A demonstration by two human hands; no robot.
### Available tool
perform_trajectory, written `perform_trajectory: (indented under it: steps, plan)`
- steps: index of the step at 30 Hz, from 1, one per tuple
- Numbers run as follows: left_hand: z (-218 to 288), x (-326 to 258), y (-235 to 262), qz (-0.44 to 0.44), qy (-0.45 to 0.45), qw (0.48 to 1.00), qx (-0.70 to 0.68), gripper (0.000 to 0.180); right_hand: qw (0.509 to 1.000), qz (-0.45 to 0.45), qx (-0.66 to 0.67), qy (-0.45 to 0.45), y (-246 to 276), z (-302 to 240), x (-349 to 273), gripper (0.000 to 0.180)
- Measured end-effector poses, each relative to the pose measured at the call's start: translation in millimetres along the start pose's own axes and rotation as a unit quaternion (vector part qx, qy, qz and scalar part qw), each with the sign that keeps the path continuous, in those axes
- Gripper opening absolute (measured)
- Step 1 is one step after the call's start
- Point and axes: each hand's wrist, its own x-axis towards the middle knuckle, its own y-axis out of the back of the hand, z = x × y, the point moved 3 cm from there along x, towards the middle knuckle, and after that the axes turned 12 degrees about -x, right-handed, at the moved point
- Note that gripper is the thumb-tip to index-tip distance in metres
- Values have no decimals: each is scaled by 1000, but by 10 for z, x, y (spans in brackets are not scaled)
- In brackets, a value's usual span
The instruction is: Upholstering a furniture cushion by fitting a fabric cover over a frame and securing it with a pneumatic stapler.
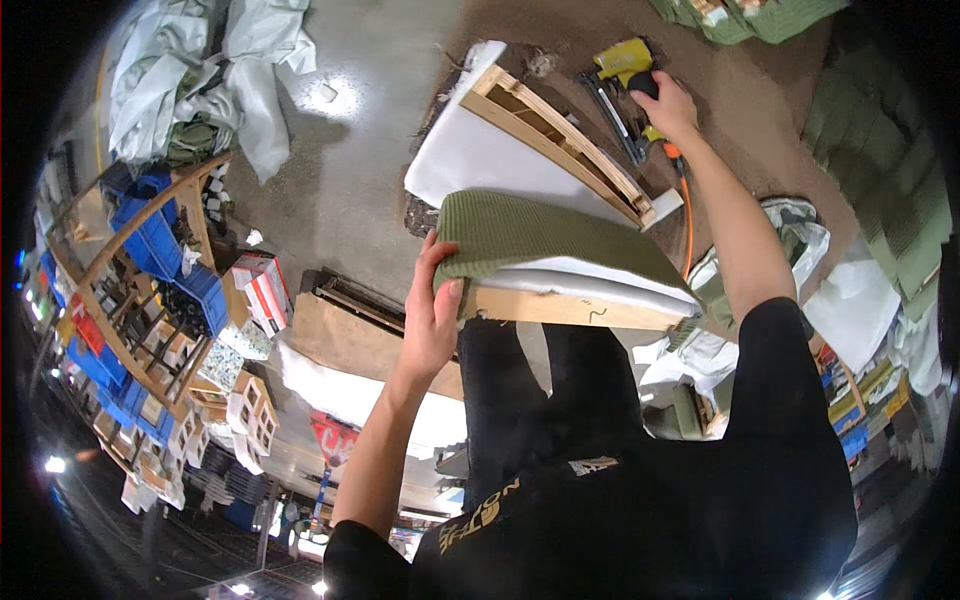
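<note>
My left hand (432, 315) is closed around the left end of an upholstered panel (545, 230) covered in ribbed green fabric. Its fingers lie over the fabric and the thumb presses on the near side. Along that near side, white padding (570, 285) shows between the green cover and a bare wooden edge (560, 308). Farther off to the right, my right hand (668, 105) grips the black handle of a yellow and black staple gun (622, 62). An orange air hose (686, 205) runs from its handle end toward me. The gun is apart from the panel.
Just beyond the panel, an open wooden frame (560, 135) lies on white padding (445, 155) over a brown work surface (740, 75). Green fabric pieces (880, 150) are piled at the right. Blue bins (150, 235) on a wooden rack and crumpled white sheeting (255, 90) are at the left.
</note>
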Motion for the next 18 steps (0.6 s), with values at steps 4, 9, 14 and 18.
perform_trajectory:
  steps: [4,9,14,18]
  plan:
    - [33,145,-1,20,40,999,-26,36,999,-44,0,30,394,-309,-270,64]
    - [25,268,-104,9,50,991,-122,38,994,-15,85,65,1015,22,-654,48]
    - [155,333,-173,6,74,972,-223,42,934,-157,320,40,2054,-479,-1857,20]
    - [100,508,-262,4,65,951,-303,44,918,-263,292,-61,2225,-1517,-2550,39]
